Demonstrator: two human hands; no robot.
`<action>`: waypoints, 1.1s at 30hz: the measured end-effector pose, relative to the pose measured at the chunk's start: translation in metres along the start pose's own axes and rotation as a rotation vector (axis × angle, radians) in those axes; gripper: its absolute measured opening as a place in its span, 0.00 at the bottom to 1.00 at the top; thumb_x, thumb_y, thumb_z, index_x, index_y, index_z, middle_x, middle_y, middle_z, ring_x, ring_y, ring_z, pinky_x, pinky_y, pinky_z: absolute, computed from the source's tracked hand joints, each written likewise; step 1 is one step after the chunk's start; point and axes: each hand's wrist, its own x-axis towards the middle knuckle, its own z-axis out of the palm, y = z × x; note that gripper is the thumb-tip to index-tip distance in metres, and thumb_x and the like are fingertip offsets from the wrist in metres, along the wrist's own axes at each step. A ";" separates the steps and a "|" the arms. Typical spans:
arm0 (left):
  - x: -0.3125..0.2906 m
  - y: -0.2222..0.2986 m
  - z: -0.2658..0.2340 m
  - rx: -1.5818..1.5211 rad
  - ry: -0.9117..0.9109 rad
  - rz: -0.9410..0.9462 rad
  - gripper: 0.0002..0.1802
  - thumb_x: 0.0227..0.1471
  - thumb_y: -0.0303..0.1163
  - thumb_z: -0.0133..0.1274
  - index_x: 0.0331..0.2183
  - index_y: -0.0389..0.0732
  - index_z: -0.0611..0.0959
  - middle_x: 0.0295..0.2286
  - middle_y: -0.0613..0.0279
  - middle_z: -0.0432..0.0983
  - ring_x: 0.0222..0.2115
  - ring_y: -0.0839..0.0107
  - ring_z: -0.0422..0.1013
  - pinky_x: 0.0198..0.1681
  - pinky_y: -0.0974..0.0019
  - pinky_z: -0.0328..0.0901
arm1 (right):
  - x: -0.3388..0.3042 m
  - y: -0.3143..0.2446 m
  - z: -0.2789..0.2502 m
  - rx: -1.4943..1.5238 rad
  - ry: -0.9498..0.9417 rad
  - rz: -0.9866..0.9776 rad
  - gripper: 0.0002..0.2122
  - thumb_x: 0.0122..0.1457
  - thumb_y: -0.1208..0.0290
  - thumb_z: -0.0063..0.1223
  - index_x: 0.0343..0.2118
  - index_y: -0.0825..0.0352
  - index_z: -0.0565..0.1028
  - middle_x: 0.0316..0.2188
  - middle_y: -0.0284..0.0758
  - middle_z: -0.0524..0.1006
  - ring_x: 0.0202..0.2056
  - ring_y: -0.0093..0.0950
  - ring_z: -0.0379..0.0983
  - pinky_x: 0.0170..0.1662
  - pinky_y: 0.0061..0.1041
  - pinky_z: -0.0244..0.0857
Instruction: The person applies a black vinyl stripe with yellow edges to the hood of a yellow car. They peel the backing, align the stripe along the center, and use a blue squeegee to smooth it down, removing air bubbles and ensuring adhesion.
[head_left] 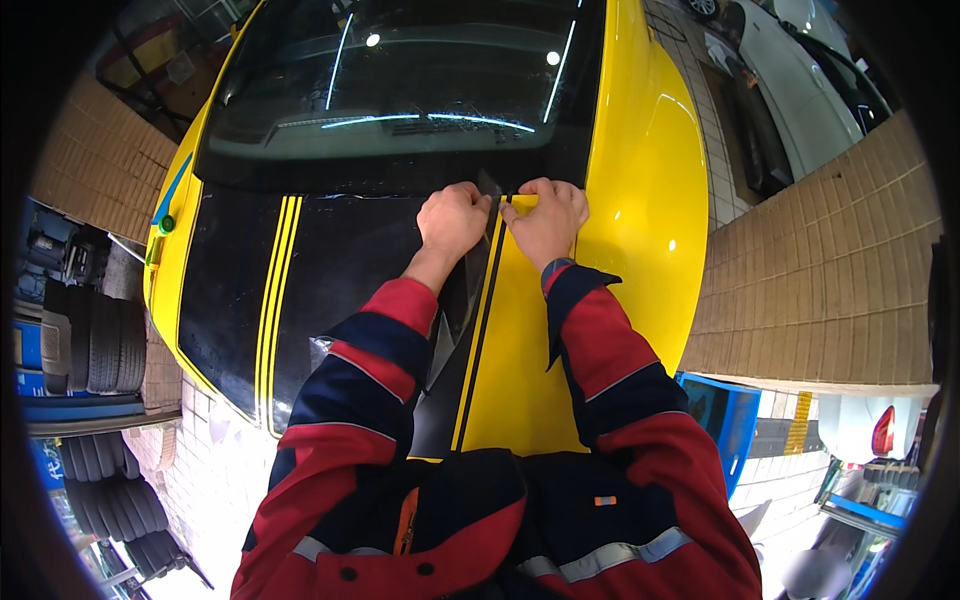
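Note:
A yellow car panel (530,370) lies in front of me, with black film (340,270) on its left part and thin yellow stripes (275,300) running down that film. My left hand (455,218) is closed at the panel's far edge, fingertips pinching a thin, shiny dark film (458,310) that hangs loose toward my left sleeve. Right beside it, my right hand (547,218) has its fingers bent and pressed together at the top of a narrow black stripe (475,350). Whatever lies under those fingertips is hidden.
Dark window glass (400,100) rises beyond the panel. A blue tool (174,190) and a green round object (167,225) rest on the car's left side. Tires (110,345) are stacked at left; a white car (800,80) stands at far right.

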 end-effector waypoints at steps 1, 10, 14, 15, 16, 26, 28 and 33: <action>0.000 0.000 0.001 0.005 0.005 0.002 0.16 0.62 0.48 0.63 0.36 0.46 0.93 0.35 0.49 0.90 0.42 0.45 0.85 0.48 0.46 0.78 | -0.001 0.000 -0.002 0.000 -0.010 -0.007 0.15 0.62 0.58 0.76 0.47 0.56 0.85 0.54 0.35 0.79 0.66 0.39 0.62 0.71 0.46 0.49; 0.002 -0.004 0.007 0.017 0.063 0.027 0.15 0.61 0.45 0.63 0.36 0.44 0.93 0.35 0.46 0.89 0.41 0.42 0.85 0.49 0.44 0.78 | 0.000 0.000 -0.003 -0.010 -0.019 -0.024 0.18 0.61 0.55 0.77 0.49 0.57 0.84 0.55 0.36 0.79 0.66 0.40 0.62 0.71 0.45 0.50; 0.003 -0.005 0.007 0.004 0.068 0.027 0.14 0.61 0.44 0.63 0.36 0.44 0.92 0.35 0.45 0.89 0.42 0.41 0.85 0.49 0.43 0.78 | 0.000 0.001 -0.003 -0.018 -0.019 -0.019 0.18 0.61 0.54 0.77 0.49 0.57 0.84 0.55 0.36 0.79 0.66 0.40 0.62 0.71 0.45 0.51; 0.002 -0.005 0.008 0.002 0.072 0.024 0.15 0.62 0.44 0.62 0.36 0.44 0.92 0.35 0.45 0.89 0.42 0.41 0.85 0.49 0.43 0.78 | 0.000 0.001 -0.003 -0.010 -0.021 -0.027 0.18 0.61 0.54 0.77 0.49 0.57 0.84 0.55 0.36 0.79 0.66 0.40 0.62 0.71 0.45 0.51; 0.003 -0.006 0.007 0.004 0.080 0.014 0.15 0.62 0.44 0.62 0.36 0.43 0.92 0.36 0.44 0.89 0.42 0.41 0.85 0.49 0.43 0.78 | 0.000 0.000 -0.002 -0.009 -0.019 -0.030 0.19 0.61 0.54 0.77 0.49 0.57 0.84 0.55 0.36 0.79 0.66 0.40 0.62 0.71 0.45 0.51; 0.003 -0.008 0.009 -0.014 0.100 -0.003 0.16 0.63 0.45 0.61 0.38 0.42 0.92 0.36 0.44 0.89 0.42 0.41 0.85 0.48 0.43 0.77 | 0.000 0.002 -0.001 -0.017 -0.027 -0.034 0.20 0.60 0.53 0.77 0.50 0.58 0.84 0.55 0.37 0.78 0.66 0.40 0.62 0.71 0.45 0.51; 0.002 -0.008 0.009 -0.020 0.129 0.008 0.16 0.62 0.45 0.62 0.36 0.41 0.92 0.33 0.44 0.89 0.40 0.42 0.85 0.46 0.45 0.77 | 0.000 0.002 -0.001 -0.024 -0.017 -0.046 0.21 0.60 0.52 0.78 0.50 0.58 0.84 0.56 0.37 0.78 0.66 0.40 0.62 0.71 0.45 0.51; 0.002 -0.008 0.009 -0.031 0.115 -0.016 0.16 0.63 0.45 0.61 0.37 0.42 0.92 0.35 0.45 0.89 0.41 0.42 0.85 0.48 0.44 0.77 | -0.002 0.001 -0.004 -0.019 -0.021 -0.062 0.22 0.60 0.51 0.77 0.50 0.58 0.83 0.55 0.38 0.77 0.66 0.41 0.61 0.72 0.46 0.50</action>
